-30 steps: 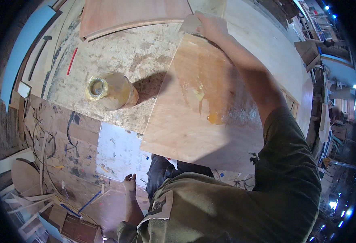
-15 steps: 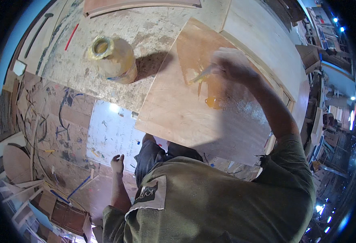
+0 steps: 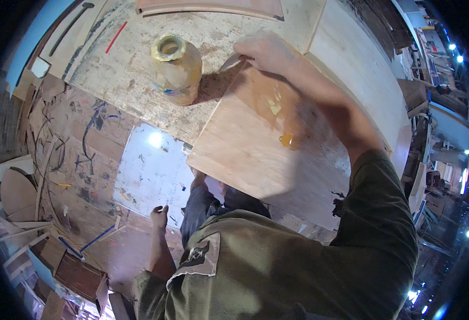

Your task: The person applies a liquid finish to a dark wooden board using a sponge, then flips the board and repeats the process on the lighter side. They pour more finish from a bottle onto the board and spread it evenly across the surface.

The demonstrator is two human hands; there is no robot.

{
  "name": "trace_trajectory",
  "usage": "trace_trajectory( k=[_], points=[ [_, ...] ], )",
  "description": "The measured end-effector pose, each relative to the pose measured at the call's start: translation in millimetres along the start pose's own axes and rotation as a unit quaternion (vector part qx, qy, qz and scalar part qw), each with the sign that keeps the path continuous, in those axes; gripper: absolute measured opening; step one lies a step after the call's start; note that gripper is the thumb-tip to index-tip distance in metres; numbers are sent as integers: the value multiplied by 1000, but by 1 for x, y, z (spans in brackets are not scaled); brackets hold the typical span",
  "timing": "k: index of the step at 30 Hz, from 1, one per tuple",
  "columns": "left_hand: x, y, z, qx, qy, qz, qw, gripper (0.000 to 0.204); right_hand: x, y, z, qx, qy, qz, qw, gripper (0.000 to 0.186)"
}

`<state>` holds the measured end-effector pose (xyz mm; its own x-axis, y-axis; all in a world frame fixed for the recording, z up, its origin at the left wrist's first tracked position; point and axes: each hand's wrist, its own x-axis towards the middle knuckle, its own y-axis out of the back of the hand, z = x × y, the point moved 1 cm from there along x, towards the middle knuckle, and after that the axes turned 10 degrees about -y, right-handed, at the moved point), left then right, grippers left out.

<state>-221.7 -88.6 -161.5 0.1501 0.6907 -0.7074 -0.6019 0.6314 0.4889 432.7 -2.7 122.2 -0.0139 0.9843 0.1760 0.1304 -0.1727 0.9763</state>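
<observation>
My right hand [image 3: 266,52] is closed round a thin flat scraper [image 3: 230,62], held at the far left corner of a plywood panel [image 3: 234,154]. Amber, glue-like liquid is smeared over the panel's far part, and a thick glossy puddle of the amber liquid [image 3: 287,141] sits near its middle. Left of the panel a yellowish, glue-crusted bottle [image 3: 178,72] stands upright with its mouth uncovered. My left hand [image 3: 159,217] hangs low at my side, away from the panel, its fingers loosely apart and holding nothing.
The panel lies on a stained workbench [image 3: 133,85]. Beyond it are a reddish wooden piece [image 3: 213,7], a red stick [image 3: 116,37] and a hammer [image 3: 71,28]. A pale board [image 3: 357,64] adjoins on the right. Offcuts and a white sheet [image 3: 151,165] cover the floor.
My right hand has swept the scraper from the panel's middle to its far left corner, spreading the amber liquid. The left hand still hangs at my side. The view has shifted slightly.
</observation>
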Motion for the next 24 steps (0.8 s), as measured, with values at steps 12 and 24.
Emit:
trace_trajectory(
  k=[12, 24],
  points=[
    [12, 2, -16, 19, -3, -11, 1000, 52, -102, 35, -27, -52, -389, -150, 908, 54],
    [40, 22, 30, 43, -53, -6, 998, 53, -72, 14, -65, 13, -362, -111, 926, 48]
  ],
)
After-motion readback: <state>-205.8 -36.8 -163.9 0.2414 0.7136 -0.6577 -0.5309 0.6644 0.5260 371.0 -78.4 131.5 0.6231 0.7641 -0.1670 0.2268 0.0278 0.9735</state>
